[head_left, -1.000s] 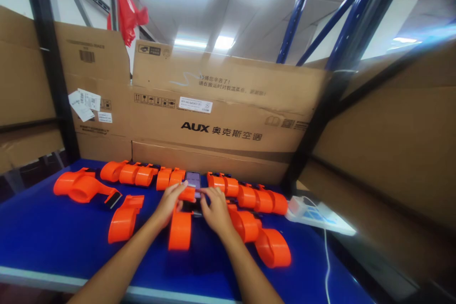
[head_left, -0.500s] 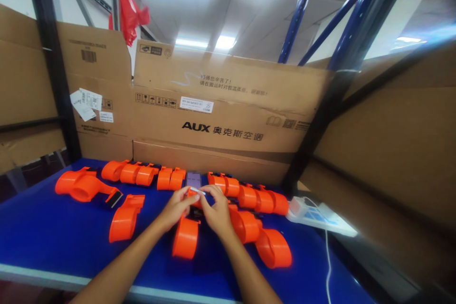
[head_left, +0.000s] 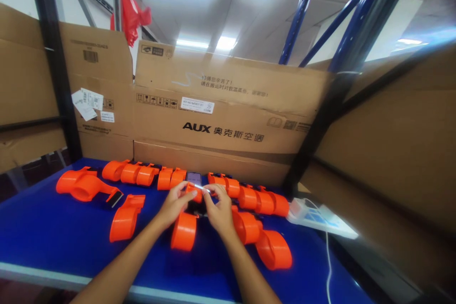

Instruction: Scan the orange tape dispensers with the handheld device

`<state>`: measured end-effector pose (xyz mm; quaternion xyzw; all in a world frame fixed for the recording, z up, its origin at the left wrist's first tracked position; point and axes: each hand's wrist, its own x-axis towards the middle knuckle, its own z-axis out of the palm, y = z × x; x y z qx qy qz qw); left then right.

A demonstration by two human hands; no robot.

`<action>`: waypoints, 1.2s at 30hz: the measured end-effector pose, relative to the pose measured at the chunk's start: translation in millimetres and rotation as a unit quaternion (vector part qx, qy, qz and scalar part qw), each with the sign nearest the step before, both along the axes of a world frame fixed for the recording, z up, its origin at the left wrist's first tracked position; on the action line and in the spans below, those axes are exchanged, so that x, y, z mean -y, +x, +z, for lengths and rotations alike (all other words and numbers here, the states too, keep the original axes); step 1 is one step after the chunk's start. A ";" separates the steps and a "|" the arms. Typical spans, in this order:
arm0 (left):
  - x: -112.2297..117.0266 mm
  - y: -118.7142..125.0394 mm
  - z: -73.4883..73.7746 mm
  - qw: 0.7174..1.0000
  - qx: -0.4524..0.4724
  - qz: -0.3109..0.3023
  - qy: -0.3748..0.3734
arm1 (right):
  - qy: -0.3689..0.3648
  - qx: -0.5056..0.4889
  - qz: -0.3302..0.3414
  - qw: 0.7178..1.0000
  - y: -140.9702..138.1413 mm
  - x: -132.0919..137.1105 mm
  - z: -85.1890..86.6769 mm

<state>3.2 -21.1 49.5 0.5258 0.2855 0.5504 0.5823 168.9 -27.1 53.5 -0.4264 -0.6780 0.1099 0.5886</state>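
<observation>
In front of me, above the table, both hands are closed around one orange plastic piece [head_left: 194,193] with a dark section below it. My left hand [head_left: 177,205] grips its left side, thumb on the orange surface. My right hand [head_left: 218,206] pinches at a thin white strip [head_left: 197,186] along its top edge; the fingers partly hide this spot. An orange ring [head_left: 184,232] shows just under my left hand and seems to belong to the held piece. Close by on the right lie more orange ring pieces [head_left: 246,227].
Several similar orange pieces [head_left: 145,175] line the back of the blue table [head_left: 149,261]. A phone [head_left: 194,178] lies behind my hands. At the right edge is a white power strip [head_left: 320,218] with a cable. Cardboard walls [head_left: 228,118] enclose the back and sides.
The held piece has tilted: more orange shows between my hands, and the ring below has moved slightly up and left. The white strip now lies farther up.
</observation>
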 end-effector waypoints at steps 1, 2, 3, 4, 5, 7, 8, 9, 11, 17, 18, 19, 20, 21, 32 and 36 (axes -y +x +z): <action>-0.6 -1.3 0.6 1.000 -0.002 0.003 -0.001 | -0.005 -0.008 -0.002 1.000 0.2 -0.3 -0.1; -1.2 -2.7 1.1 1.000 -0.004 0.005 -0.002 | -0.010 -0.018 -0.003 1.000 0.2 -0.8 -0.5; -1.7 -3.9 1.7 1.000 -0.006 0.004 -0.001 | -0.017 -0.030 0.000 0.999 0.1 -1.4 -1.1; -2.3 -5.2 2.2 1.000 -0.010 0.002 -0.001 | -0.025 -0.044 0.006 0.999 -0.1 -2.1 -2.0; -2.9 -6.4 2.7 1.000 -0.013 -0.001 0.000 | -0.034 -0.059 0.015 0.998 -0.6 -2.8 -2.9; -4.0 -8.6 3.5 1.000 -0.020 -0.004 -0.001 | -0.049 -0.090 0.036 0.994 -1.7 -4.2 -4.9; -4.7 -9.7 3.8 1.000 -0.022 -0.004 -0.002 | -0.055 -0.104 0.044 0.992 -2.4 -4.6 -5.7; -5.3 -10.7 4.0 1.000 -0.023 -0.004 -0.004 | -0.059 -0.116 0.050 0.990 -3.0 -4.9 -6.2; -6.4 -12.7 4.6 1.000 -0.024 -0.004 -0.007 | -0.064 -0.134 0.055 0.987 -3.8 -4.9 -6.8; -7.6 -16.7 7.3 1.000 -0.018 0.016 -0.016 | -0.061 -0.151 0.061 0.985 -4.4 -3.5 -6.2; -7.7 -16.8 7.4 1.000 -0.016 0.019 -0.017 | -0.061 -0.152 0.064 0.984 -4.7 -3.3 -6.3; -8.0 -16.8 7.2 1.000 -0.015 0.020 -0.018 | -0.062 -0.155 0.068 0.984 -5.1 -3.0 -6.4; -8.6 -16.9 6.8 1.000 -0.013 0.021 -0.020 | -0.065 -0.157 0.071 0.983 -5.5 -2.8 -6.6; -9.4 -17.3 6.2 0.999 -0.012 0.021 -0.021 | -0.071 -0.160 0.076 0.982 -5.9 -2.7 -6.8; -26.9 -52.3 9.9 0.993 0.100 0.063 -0.026 | -0.078 -0.046 0.055 0.994 10.7 -1.9 -3.0; -26.2 -50.5 8.3 0.990 0.111 0.079 -0.046 | -0.077 0.178 0.026 0.981 6.5 4.8 -9.2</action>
